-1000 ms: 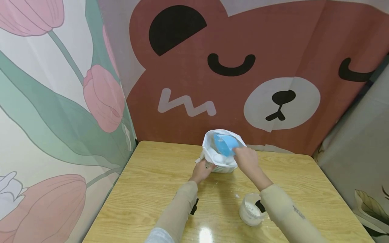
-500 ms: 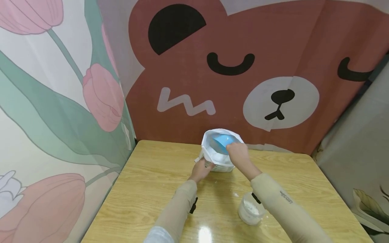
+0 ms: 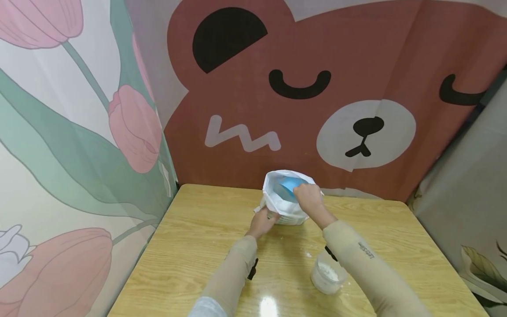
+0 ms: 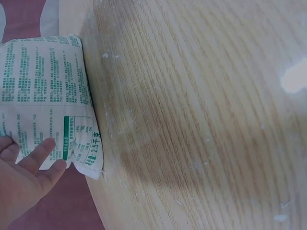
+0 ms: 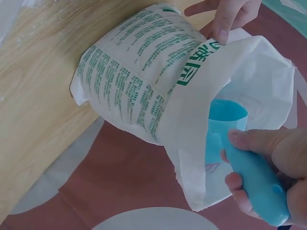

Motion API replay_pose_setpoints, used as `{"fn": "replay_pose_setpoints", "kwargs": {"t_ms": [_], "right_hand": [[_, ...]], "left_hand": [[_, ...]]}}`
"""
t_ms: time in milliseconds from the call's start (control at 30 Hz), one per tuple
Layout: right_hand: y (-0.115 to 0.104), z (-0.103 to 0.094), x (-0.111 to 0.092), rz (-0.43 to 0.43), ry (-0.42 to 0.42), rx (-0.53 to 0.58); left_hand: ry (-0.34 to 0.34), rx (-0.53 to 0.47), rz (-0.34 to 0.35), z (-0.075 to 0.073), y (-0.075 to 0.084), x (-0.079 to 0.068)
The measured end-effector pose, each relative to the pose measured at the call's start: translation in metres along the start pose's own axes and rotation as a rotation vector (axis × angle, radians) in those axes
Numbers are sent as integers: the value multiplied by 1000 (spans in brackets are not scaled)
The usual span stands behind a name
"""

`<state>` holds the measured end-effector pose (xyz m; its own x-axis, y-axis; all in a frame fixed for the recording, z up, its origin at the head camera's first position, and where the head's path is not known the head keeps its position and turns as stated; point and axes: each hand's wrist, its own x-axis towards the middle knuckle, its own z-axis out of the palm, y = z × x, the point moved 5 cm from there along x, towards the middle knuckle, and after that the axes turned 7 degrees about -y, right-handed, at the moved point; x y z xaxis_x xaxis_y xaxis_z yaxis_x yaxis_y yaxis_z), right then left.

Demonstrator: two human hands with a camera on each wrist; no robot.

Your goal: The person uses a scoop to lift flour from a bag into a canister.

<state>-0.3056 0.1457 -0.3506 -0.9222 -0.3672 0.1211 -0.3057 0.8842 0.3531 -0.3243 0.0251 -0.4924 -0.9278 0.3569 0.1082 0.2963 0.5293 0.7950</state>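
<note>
A white bag (image 3: 291, 219) with green print, marked 2.5 kg, stands at the table's back edge with its mouth open. My left hand (image 3: 262, 223) holds its near left side; in the left wrist view the fingertips (image 4: 48, 144) lie against the printed face. My right hand (image 3: 308, 197) grips the handle of a light blue scoop (image 5: 256, 184), thumb along the top. The scoop's head is inside the bag's mouth, partly hidden by the bag wall and the hand. A clear round tub (image 3: 328, 281) holding white powder sits under my right forearm.
The wood-grain table (image 3: 198, 251) carries scattered white specks of powder. A curtain (image 3: 245, 101) with a bear print hangs right behind the bag. A tulip-printed curtain (image 3: 79, 132) runs along the left side.
My right hand has moved left and the scoop has tilted and gone lower into the bag. The left hand and the bag have stayed in place.
</note>
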Motion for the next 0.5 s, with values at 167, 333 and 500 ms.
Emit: {"fn": "replay_pose_setpoints", "kwargs": {"t_ms": [167,333,500], "right_hand": [[-1,4,2,-57,-24,28],[-1,8,4,-107,-36,58],[-2,9,6,-133,-24,76]], "left_hand": [[8,26,-3,1,-1,1],[19,29,15,1,-1,1],[33,42,32,0,0,2]]}}
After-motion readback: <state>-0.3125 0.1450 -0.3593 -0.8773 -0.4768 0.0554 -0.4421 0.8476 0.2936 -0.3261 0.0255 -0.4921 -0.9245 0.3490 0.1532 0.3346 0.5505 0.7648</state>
